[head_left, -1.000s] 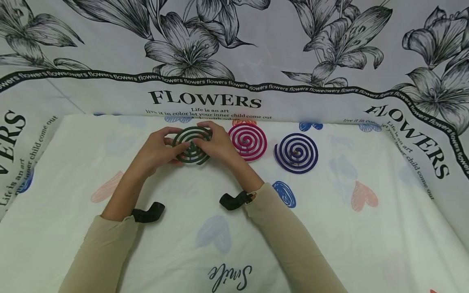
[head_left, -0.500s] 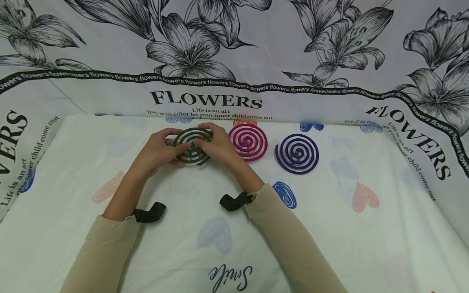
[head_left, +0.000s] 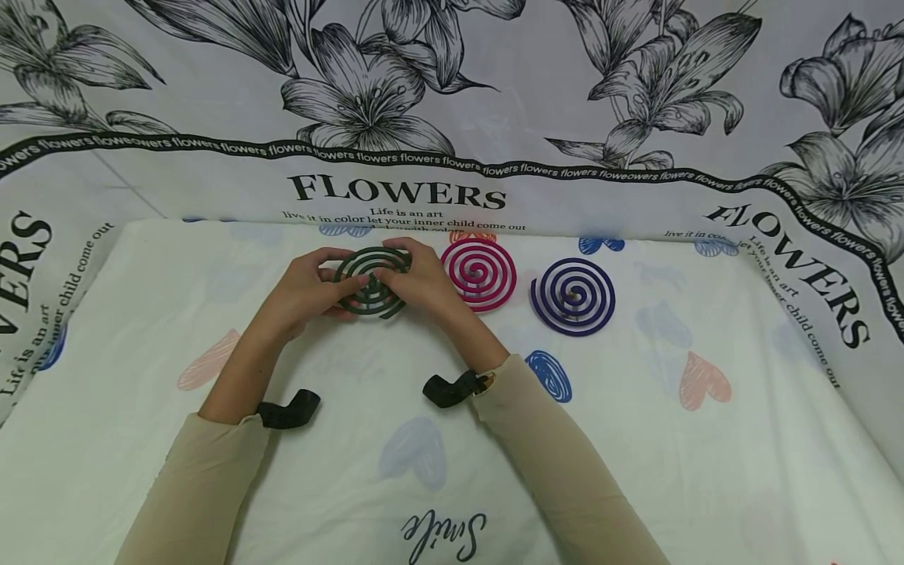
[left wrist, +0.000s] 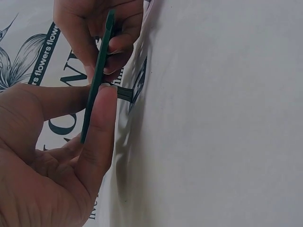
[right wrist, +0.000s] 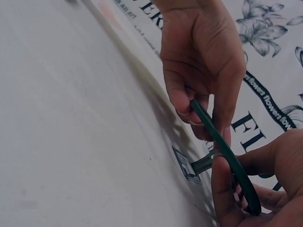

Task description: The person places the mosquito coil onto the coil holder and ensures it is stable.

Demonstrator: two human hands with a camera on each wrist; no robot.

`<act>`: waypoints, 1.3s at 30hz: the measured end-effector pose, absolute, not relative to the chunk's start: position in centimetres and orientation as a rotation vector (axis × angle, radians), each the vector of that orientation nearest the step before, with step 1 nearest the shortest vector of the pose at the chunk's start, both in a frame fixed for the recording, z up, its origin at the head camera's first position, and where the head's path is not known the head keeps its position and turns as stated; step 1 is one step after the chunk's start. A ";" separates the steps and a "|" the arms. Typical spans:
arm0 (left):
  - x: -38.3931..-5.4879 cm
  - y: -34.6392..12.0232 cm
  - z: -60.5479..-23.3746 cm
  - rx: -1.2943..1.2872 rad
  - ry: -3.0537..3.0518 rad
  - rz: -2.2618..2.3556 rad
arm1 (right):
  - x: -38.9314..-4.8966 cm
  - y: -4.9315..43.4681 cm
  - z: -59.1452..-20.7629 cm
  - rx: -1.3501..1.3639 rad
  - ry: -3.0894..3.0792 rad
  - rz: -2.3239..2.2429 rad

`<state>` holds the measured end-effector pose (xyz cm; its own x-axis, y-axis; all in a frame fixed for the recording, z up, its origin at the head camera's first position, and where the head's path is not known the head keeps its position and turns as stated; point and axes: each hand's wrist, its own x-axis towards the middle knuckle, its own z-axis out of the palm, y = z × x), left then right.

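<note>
Both hands hold a green mosquito coil [head_left: 372, 295] near the far edge of the white cloth. The left hand [head_left: 302, 290] grips its left side, thumb on top and fingers at the rim and beneath. On the opposite side the right hand [head_left: 421, 275] pinches it, thumb near the centre. Seen edge-on in the left wrist view, the coil [left wrist: 100, 61] has a small metal stand [left wrist: 125, 93] at its middle. The right wrist view shows the stand's flat square base [right wrist: 187, 165] close to the cloth.
A pink coil [head_left: 478, 275] lies just right of the right hand, and a purple coil [head_left: 573, 297] is farther right. The white cloth [head_left: 339, 471] has printed hearts. Behind it runs a flower-printed covering [head_left: 537, 102].
</note>
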<state>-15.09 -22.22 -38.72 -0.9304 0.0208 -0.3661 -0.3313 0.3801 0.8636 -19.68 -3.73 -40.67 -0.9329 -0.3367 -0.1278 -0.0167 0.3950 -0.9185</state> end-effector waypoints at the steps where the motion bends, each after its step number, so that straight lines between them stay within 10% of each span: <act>1: -15.1 -22.2 -38.7 -0.270 2.324 1.570 | -19.7 -3.7 -40.7 -0.308 2.365 -1.549; 39: -15.2 -22.3 -38.8 -0.258 2.315 1.599 | -19.5 -3.8 -40.7 -0.258 2.356 -1.539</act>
<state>-15.22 -22.33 -38.83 -0.9342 0.0296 -0.3555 -0.3220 0.3592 0.8759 -19.48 -3.75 -40.66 -0.9344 -0.3172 -0.1619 0.0207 0.4054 -0.9139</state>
